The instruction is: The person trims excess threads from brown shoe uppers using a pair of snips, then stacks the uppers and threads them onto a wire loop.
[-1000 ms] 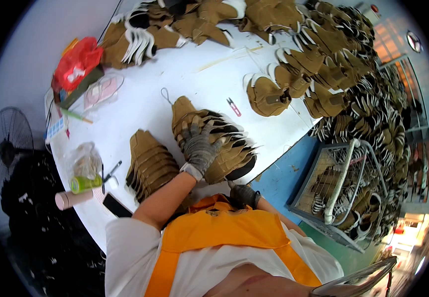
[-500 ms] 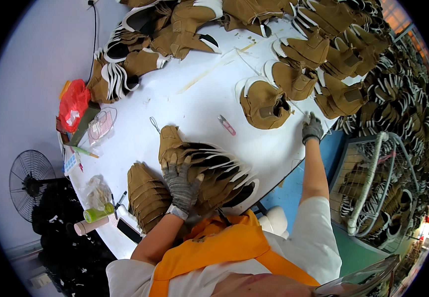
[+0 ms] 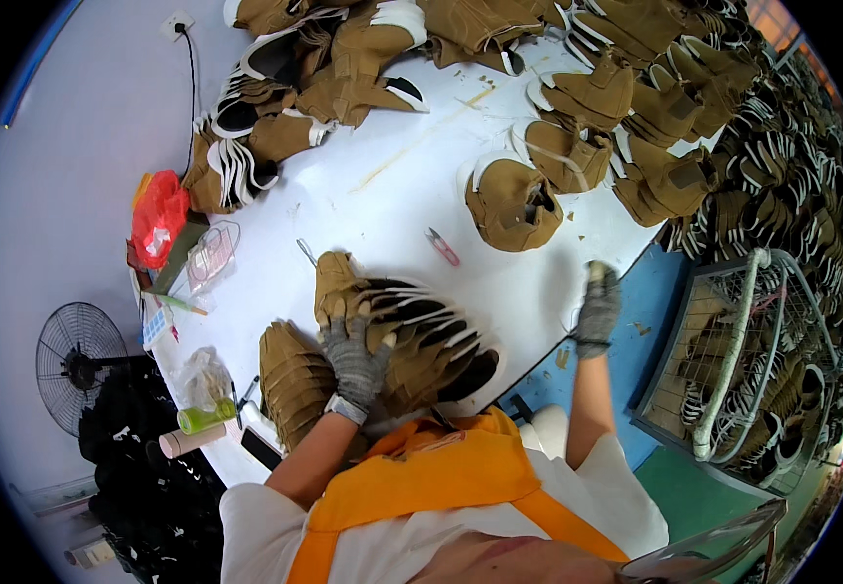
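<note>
A fanned stack of brown shoe uppers [image 3: 412, 336] lies at the near edge of the white table [image 3: 383, 200], right in front of the person. The gloved left hand [image 3: 353, 360] presses flat on it, fingers spread. The gloved right hand [image 3: 597, 307] rests open at the table's right edge, holding nothing. A second brown stack [image 3: 290, 375] sits just left. A small pink clipper [image 3: 443, 246] lies farther back.
</note>
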Tool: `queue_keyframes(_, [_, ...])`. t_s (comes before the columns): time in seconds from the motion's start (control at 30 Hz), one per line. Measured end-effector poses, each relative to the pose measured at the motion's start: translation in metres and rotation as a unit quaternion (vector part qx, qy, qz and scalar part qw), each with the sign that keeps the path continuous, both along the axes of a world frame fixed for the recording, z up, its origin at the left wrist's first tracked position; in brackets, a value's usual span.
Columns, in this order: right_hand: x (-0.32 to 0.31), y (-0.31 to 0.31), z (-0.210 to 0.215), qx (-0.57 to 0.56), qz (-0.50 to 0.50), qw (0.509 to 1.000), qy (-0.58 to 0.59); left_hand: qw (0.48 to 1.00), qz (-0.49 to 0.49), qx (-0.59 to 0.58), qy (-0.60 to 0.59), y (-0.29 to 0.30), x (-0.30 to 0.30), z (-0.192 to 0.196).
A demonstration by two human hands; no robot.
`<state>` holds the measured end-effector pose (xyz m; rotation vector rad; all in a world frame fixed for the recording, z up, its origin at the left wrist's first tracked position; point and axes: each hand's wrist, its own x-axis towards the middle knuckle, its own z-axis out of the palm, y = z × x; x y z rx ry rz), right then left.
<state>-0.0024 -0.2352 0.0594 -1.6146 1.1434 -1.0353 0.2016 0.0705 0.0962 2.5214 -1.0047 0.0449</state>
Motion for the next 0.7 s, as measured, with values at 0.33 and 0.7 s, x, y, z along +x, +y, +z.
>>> queue_keyframes(0.33, [0.032,0.183,0.091,-0.084,0.451,0.87,0.18,0.677,0.069,-0.317,0.661,-0.011,0.031,0.043])
queue_keyframes(0.7, [-0.033,0.224,0.032,0.015,0.584,0.751,0.308,0.656,0.041,-0.565,0.498,0.046,0.127,0.115])
